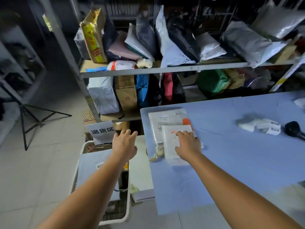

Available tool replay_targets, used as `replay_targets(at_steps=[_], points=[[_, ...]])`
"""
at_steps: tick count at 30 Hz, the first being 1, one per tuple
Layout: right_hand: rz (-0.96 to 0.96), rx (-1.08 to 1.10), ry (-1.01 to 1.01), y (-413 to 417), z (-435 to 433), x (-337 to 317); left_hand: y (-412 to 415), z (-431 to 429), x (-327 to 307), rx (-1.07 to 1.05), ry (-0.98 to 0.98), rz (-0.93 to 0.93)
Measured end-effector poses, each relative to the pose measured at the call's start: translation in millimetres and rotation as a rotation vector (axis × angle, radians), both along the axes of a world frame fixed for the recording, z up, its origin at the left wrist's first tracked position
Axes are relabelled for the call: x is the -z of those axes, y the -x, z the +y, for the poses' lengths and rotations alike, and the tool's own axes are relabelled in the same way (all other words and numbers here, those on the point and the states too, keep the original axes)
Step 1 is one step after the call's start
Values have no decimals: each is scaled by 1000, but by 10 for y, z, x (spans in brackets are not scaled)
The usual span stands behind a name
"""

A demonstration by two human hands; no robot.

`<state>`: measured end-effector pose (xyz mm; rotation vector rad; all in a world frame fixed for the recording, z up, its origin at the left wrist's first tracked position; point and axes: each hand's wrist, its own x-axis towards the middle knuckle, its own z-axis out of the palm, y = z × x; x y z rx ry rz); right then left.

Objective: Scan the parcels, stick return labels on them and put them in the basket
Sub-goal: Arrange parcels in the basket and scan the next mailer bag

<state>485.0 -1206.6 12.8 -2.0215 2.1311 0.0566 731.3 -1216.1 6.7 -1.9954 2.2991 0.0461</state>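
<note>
Dim stockroom, parcel-crammed shelving [165, 69] behind the blue table [231, 162], seen from your head camera, the only view. Near the table's far left corner, your right hand [188, 144] lies flat with fingers and thumb spread on a small white parcel [171, 146], which sits on a larger clear-wrapped parcel [165, 119]. The white parcel's long axis runs away from you, roughly parallel to the table's left edge, and its near end is just beside your wrist. Your left hand [123, 146] hangs just off the table's left edge, fingers spread, holding nothing. Under it, on the floor beside the table's left side, stands the white basket [77, 171] with a pale parcel [92, 164] inside. The label roll [264, 126] and black scanner [293, 129] lie well apart, toward the table's far right. Your right hand is clearly the nearer one; from the parcel, scanner and labels lie rightward, the basket leftward and down
</note>
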Motion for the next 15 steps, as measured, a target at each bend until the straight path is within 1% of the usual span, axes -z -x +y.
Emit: replay_targets(at_steps=[3, 6, 8, 11, 13, 15], points=[[-39, 12, -29, 502, 26, 43, 548, 77, 31, -36, -39, 26], [-139, 52, -104, 891, 9, 158, 964, 86, 135, -129, -116, 130], [-259, 119, -165, 1073, -35, 265, 1165, 77, 254, -212, -203, 255], [-453, 234, -213, 1220, -160, 472, 1357, -34, 458, -379, -327, 524], [-496, 276, -228, 1262, -261, 635, 1451, -141, 627, -471, -368, 680], [-518, 314, -242, 1278, -354, 796, 1539, -231, 793, -523, -397, 799]])
